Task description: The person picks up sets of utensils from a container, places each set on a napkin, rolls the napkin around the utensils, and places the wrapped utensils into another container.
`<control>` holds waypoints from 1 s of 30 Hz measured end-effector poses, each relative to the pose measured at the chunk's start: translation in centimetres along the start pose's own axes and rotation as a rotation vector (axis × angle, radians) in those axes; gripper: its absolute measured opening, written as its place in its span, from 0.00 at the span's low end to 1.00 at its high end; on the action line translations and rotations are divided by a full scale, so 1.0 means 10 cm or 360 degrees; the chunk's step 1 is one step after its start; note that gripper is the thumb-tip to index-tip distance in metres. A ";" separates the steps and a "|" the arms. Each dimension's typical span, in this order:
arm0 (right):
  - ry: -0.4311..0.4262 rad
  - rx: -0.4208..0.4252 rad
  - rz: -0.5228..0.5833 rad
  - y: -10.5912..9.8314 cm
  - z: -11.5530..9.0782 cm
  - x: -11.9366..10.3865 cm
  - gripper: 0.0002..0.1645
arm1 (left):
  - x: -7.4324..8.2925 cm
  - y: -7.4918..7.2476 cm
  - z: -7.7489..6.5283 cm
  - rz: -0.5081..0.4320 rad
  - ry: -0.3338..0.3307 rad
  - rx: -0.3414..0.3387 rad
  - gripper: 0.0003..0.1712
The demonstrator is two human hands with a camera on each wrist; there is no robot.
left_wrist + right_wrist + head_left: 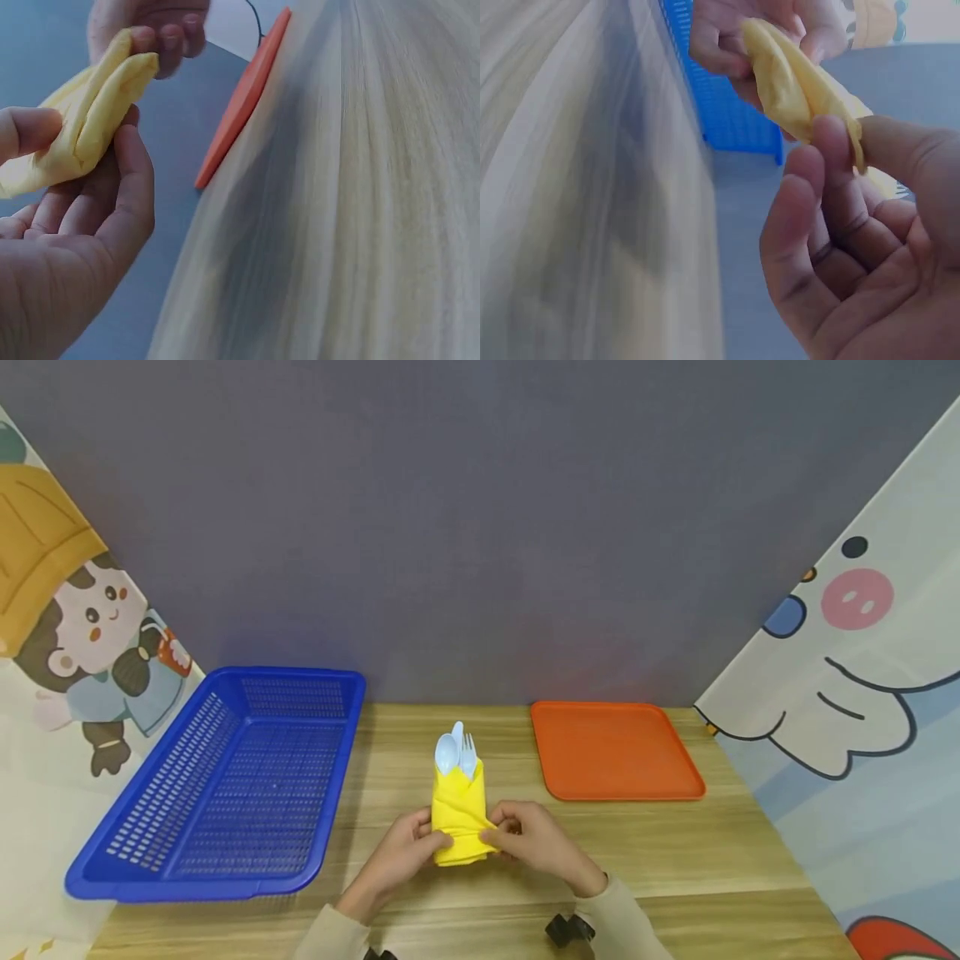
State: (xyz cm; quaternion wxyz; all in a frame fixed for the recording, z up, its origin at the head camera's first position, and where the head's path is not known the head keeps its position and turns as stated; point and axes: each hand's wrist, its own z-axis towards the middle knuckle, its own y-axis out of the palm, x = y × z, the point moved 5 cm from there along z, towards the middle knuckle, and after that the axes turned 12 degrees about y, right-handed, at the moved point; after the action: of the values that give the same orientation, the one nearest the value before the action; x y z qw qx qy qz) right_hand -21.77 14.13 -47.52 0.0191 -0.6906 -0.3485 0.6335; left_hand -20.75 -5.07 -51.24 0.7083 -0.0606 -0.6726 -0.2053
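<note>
A yellow napkin [459, 814] is wrapped around the lower part of a cutlery set. Out of its top stick a pale blue spoon [447, 753], a fork [468, 757] and the tip of a third piece [457, 729], probably a knife. My left hand [405, 853] holds the bundle's left side, thumb in front and fingers behind. At the lower right edge my right hand [534, 839] pinches a fold of the napkin between thumb and forefinger. Both wrist views show the napkin [94, 112] held up off the table; the cutlery is hidden there.
A blue perforated basket [341, 777] stands at the left of the wooden table [600, 860]. An orange-red tray [617, 752] lies at the back right. A grey panel [480, 527] rises behind the table, with cartoon-printed sheets [817, 693] at both sides.
</note>
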 end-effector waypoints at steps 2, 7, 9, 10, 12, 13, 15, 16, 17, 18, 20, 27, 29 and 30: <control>-0.0071 0.0050 -0.0084 0.00 -0.06 -0.09 0.08 | 0.06 0.02 -0.02 0.0064 0.0055 0.0010 0.28; -0.0167 0.0142 -0.0250 0.02 -0.18 -0.26 0.07 | 0.15 0.06 -0.06 0.0136 0.0118 0.0040 0.22; -0.0166 0.0162 -0.0289 0.02 -0.20 -0.30 0.07 | 0.18 0.07 -0.07 0.0131 0.0121 0.0046 0.22; -0.0167 0.0163 -0.0294 0.02 -0.21 -0.31 0.07 | 0.19 0.08 -0.07 0.0131 0.0116 0.0051 0.22; -0.0181 0.0157 -0.0283 0.02 -0.23 -0.31 0.06 | 0.20 0.08 -0.08 0.0163 0.0109 0.0050 0.21; -0.0193 0.0143 -0.0265 0.01 -0.23 -0.30 0.05 | 0.21 0.07 -0.09 0.0179 0.0113 0.0047 0.19; -0.0229 0.0115 -0.0207 0.01 -0.24 -0.30 0.04 | 0.22 0.07 -0.10 0.0183 0.0133 0.0019 0.18; -0.0260 0.0099 -0.0171 0.00 -0.25 -0.29 0.04 | 0.22 0.07 -0.10 0.0163 0.0151 -0.0002 0.17; -0.0288 0.0076 -0.0129 0.00 -0.26 -0.29 0.04 | 0.23 0.07 -0.11 0.0124 0.0171 -0.0030 0.17; -0.0321 0.0057 -0.0095 0.00 -0.27 -0.28 0.03 | 0.23 0.07 -0.12 0.0070 0.0195 -0.0057 0.17; -0.0379 0.0016 -0.0028 -0.01 -0.29 -0.28 0.02 | 0.24 0.09 -0.13 -0.0056 0.0238 -0.0122 0.17; -0.0523 -0.0199 0.0167 -0.02 -0.30 -0.24 0.05 | 0.29 0.14 -0.15 -0.0225 0.0305 -0.0226 0.19; -0.0554 -0.0219 0.0181 -0.03 -0.30 -0.23 0.07 | 0.30 0.14 -0.16 -0.0217 0.0308 -0.0226 0.19; -0.0558 -0.0208 0.0173 -0.03 -0.29 -0.23 0.07 | 0.30 0.14 -0.16 -0.0208 0.0305 -0.0218 0.19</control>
State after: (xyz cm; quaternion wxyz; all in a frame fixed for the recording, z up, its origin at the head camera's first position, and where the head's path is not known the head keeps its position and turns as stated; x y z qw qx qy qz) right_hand -19.20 14.45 -44.85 -0.1212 -0.5872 -0.3490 0.7202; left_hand -18.72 -5.00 -48.14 0.7486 -0.0449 -0.5888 -0.3013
